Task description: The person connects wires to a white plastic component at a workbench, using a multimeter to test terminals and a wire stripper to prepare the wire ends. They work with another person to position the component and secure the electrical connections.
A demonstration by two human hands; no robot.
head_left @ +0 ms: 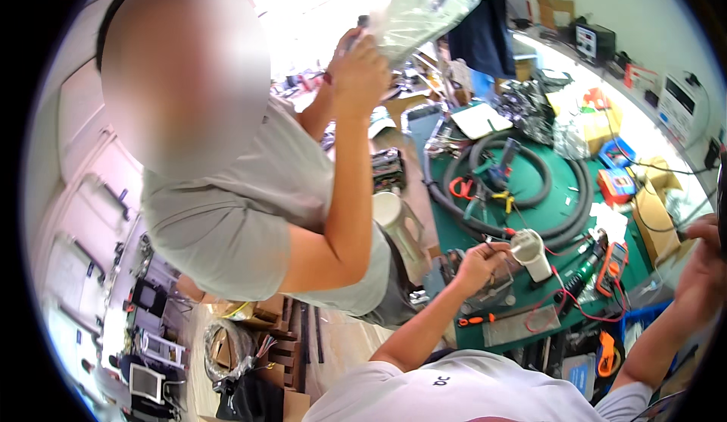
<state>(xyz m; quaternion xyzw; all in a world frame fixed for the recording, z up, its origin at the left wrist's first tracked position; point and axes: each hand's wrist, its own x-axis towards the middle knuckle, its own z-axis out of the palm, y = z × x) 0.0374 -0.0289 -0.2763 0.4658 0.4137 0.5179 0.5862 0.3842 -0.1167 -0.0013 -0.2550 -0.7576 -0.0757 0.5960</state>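
My left hand (478, 265) reaches over the green bench mat, its thumb and fingers pinched together beside a white cup-like container (536, 259). Something small and dark shows at the fingertips; I cannot make out what it is. Raised at the right rim is my right hand (698, 278), partly cut off, its fingers up against a dark object (722, 214) that I cannot identify. To the right of the container lie a green-and-black cylindrical tool (581, 274), an orange multimeter (612, 268) and red test leads (539, 308).
A coworker (250, 195) in grey stands close on the left, holding up a clear plastic bag (424, 13). Thick black cable (587, 195) coils across the mat (564, 183), with pliers (460, 187) inside. An orange-handled screwdriver (475, 320) lies near the front edge. Cardboard (657, 221) stands right.
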